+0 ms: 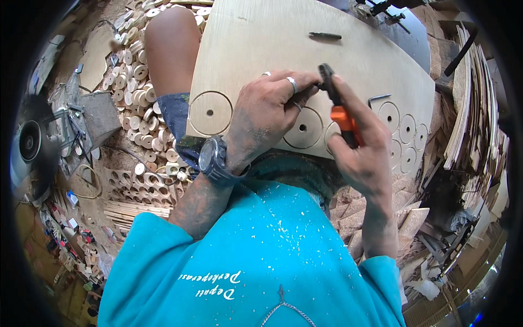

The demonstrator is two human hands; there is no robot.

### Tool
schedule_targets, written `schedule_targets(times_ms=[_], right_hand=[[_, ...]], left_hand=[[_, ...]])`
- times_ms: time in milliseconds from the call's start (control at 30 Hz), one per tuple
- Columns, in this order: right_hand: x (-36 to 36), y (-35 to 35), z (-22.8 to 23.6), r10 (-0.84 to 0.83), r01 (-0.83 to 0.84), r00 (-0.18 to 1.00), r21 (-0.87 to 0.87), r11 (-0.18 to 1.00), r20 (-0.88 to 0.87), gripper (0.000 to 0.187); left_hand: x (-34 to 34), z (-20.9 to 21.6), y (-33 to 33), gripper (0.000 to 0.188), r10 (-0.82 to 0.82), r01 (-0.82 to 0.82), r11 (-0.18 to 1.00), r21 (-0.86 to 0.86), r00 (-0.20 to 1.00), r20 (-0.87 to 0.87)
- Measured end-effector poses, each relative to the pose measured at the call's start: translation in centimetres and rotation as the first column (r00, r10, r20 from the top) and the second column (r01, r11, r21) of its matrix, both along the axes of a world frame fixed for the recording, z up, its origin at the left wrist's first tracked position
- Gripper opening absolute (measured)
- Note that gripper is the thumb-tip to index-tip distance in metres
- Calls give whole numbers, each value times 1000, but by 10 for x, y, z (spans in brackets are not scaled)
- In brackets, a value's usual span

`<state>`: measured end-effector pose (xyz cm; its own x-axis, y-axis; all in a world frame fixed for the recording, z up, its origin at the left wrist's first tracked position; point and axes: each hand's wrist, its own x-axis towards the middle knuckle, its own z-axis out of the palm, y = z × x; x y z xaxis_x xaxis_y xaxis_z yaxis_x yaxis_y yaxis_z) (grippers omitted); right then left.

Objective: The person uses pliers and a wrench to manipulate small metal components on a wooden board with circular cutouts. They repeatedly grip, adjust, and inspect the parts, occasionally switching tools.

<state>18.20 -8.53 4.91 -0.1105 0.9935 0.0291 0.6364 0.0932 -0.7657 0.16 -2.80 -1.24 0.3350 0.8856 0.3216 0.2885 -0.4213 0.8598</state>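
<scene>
Our right hand (368, 147) is wrapped around the orange-and-black-handled metal pliers (343, 117), over the near part of the pale, flat plywood board (261, 43). Our left hand (267, 103) has its fingers drawn narrow beside the pliers' head; we cannot tell what they pinch. Farther lies a slim black pointed bit (326, 36); right, a black L-shaped hex key (380, 97).

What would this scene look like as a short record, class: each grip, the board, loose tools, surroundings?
Left grip: beside the head of the pliers; what it pinches is unclear
Right grip: closed around the pliers
Board: pale, bearing circles of several sizes
Loose tools: hex key, dark rod
Surroundings: heaped discs left, strips right
</scene>
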Motion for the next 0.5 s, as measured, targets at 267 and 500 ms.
schedule_targets(times_ms=[267,500], right_hand=[[0,-4,0,-97,118,981,118,986,-169,82],[-9,-10,-4,-485,-111,20,-484,868,-874,76]], left_hand=[[-2,1,1,18,-2,1,999,-35,999,-34],[-1,3,1,19,2,-3,1000,-29,999,-41]])
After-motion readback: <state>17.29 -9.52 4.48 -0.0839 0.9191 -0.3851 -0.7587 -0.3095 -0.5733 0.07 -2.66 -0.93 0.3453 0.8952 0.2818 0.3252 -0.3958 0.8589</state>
